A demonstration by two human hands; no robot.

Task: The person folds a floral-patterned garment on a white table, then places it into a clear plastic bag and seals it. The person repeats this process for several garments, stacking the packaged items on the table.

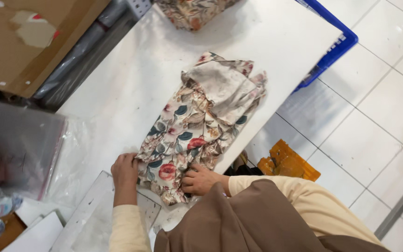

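Both hands are pinching the near edge of a folded floral garment [197, 128] lying mid-surface [131, 79], left grip [125, 171] at seven o'clock, right grip [200, 180] at six.

Two floral cloths: one folded cloth [197, 130] mid-bench, a second cloth [190, 11] at the far edge. One white bench [131, 79]. One blue crate [334, 42]. One cardboard box [19, 42]. Two hands: left hand [124, 172], right hand [200, 181].

Folded cloth [197, 130] on table [131, 79]; crate [336, 42] at table's right edge; cardboard box [29, 37] left; plastic bags [19, 140] beside.
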